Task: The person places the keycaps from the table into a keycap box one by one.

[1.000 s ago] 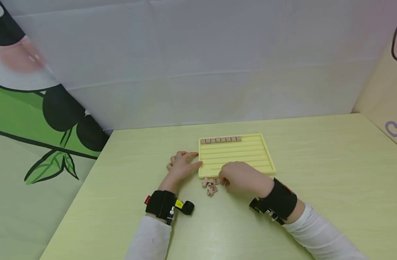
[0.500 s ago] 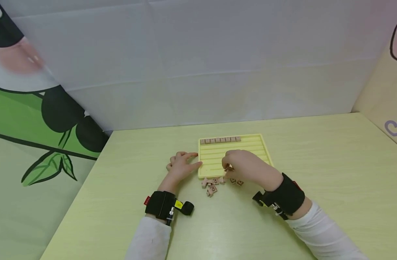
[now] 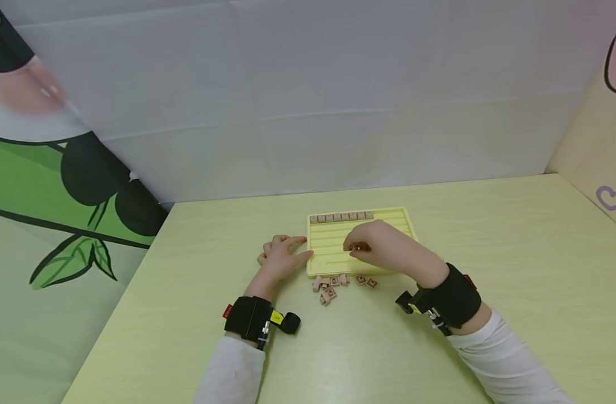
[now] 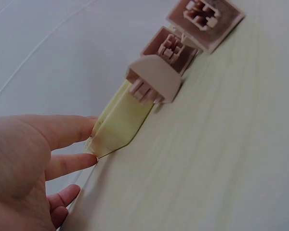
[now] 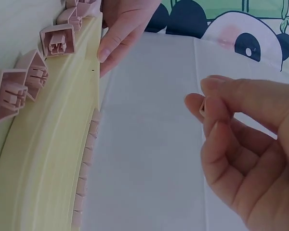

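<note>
A yellow ridged tray [image 3: 328, 241] lies on the table, with several small pinkish-brown tiles [image 3: 341, 217] lined up along its far edge. My left hand [image 3: 283, 258] rests at the tray's left side; its thumb and index finger, extended, touch the edge. Over the middle of the tray, my right hand [image 3: 389, 249] pinches a small tile [image 5: 202, 107] between thumb and fingers, which mostly hide it. In front of the tray's near edge lies a loose group of tiles [image 3: 330, 293]. Seen close, a loose tile [image 4: 156, 77] is hollow underneath with a pronged stem inside.
The pale wood-patterned table [image 3: 328, 359] reaches a whitish sheet [image 3: 308, 112] at the back. A cartoon-printed panel [image 3: 76, 224] stands on the left, a beige one [image 3: 596, 151] on the right. Both wrists wear black straps [image 3: 249, 318] with small cameras.
My right hand has risen from the loose tiles to over the tray, carrying one tile away and uncovering two others near the tray's front edge. My left hand has stayed at the tray's side.
</note>
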`<state>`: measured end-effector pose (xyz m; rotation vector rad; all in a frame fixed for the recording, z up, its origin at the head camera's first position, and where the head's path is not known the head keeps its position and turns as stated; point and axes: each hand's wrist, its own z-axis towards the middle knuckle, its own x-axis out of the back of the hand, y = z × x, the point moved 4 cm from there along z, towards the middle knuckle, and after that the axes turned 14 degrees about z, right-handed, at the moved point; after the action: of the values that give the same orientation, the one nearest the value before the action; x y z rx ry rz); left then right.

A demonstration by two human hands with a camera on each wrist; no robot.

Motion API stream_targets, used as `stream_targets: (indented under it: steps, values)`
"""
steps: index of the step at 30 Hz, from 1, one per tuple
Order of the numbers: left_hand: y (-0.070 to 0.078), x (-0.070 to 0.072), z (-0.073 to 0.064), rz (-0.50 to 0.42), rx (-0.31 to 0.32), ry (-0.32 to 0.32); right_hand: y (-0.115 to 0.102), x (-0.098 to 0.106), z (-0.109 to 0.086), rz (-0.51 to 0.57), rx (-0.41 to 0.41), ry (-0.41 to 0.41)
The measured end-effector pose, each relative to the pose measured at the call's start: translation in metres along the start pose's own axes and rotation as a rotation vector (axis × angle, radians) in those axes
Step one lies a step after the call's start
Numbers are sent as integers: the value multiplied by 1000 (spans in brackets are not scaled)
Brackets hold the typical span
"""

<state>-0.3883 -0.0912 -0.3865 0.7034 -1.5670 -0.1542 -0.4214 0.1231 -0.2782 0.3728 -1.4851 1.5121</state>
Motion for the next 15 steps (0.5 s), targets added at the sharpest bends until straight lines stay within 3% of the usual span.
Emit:
stream_targets:
  steps: [15]
  values:
    - [4,0,4,-16,7,7,9,11,1,-7,-29,26]
